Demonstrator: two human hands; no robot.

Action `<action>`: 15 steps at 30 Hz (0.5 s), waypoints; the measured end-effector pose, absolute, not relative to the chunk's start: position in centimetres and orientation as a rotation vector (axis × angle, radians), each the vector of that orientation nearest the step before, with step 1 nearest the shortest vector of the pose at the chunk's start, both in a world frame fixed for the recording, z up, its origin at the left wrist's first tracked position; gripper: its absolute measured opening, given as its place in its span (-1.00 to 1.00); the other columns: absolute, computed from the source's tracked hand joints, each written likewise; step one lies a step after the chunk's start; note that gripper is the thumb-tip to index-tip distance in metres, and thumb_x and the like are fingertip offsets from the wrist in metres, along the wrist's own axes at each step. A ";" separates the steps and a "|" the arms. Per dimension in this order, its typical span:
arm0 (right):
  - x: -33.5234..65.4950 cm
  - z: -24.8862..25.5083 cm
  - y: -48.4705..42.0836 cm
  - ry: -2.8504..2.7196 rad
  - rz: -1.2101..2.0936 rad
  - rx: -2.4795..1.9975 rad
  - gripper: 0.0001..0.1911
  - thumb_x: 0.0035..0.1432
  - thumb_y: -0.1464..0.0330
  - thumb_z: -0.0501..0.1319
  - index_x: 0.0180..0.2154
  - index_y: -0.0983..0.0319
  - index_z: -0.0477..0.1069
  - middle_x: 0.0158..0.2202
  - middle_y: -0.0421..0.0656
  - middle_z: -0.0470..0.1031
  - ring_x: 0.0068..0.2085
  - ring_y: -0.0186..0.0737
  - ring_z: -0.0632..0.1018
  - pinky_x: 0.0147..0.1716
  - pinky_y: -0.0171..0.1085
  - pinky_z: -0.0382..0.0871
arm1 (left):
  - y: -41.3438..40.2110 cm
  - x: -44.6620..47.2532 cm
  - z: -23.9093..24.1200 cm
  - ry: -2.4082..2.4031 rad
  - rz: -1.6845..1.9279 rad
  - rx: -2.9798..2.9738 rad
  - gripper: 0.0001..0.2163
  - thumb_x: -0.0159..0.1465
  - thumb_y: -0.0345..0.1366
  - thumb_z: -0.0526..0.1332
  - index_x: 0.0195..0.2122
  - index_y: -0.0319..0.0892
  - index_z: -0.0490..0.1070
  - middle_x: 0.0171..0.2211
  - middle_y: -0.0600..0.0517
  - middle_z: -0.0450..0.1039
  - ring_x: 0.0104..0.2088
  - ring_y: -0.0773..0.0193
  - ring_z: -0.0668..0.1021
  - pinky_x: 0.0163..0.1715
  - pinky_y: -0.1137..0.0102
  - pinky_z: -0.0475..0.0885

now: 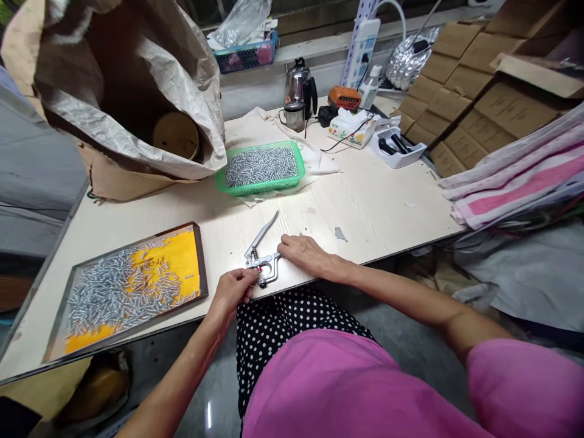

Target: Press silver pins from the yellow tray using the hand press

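Observation:
On the table near its front edge lies a pair of silver hand pliers (270, 263) with a spring and a small red part at the jaw, resembling snap-fastener pliers. One long handle points up and away, spread from the other. My right hand (303, 254) is closed around the lower handle's end. At the jaw, my left hand (235, 287) has its thumb and fingers pinched together; what they hold is too small to make out. Left of it sits a dark-rimmed tray (204, 286) with a yellow base, holding many small silvery cylindrical pieces (107, 292).
A green plastic basket (262, 190) full of similar metal pieces stands behind the pliers. A large open woven sack (182, 79) rises at the back left. Further back are a kettle (296, 82), a metal mug (293, 115) and a tissue box (349, 129). Cardboard boxes (456, 79) are stacked right.

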State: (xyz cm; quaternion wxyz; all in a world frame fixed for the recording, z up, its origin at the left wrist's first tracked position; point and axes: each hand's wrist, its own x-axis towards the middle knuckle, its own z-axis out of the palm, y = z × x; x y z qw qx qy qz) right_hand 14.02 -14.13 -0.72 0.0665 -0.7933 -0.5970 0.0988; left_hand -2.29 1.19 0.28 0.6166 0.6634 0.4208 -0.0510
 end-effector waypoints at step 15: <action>13.8 -1.2 -14.2 -1.786 0.250 -2.405 -0.72 0.40 0.48 -0.08 -0.10 0.25 0.39 -0.10 -0.01 0.44 -0.29 -0.20 0.38 -0.40 -0.20 0.06 | 1.8 -1.3 0.5 1.008 -0.323 1.521 -0.67 -0.11 -0.07 0.44 -0.56 -0.19 0.39 -0.69 0.15 0.38 -0.78 0.47 0.32 -0.76 0.54 0.12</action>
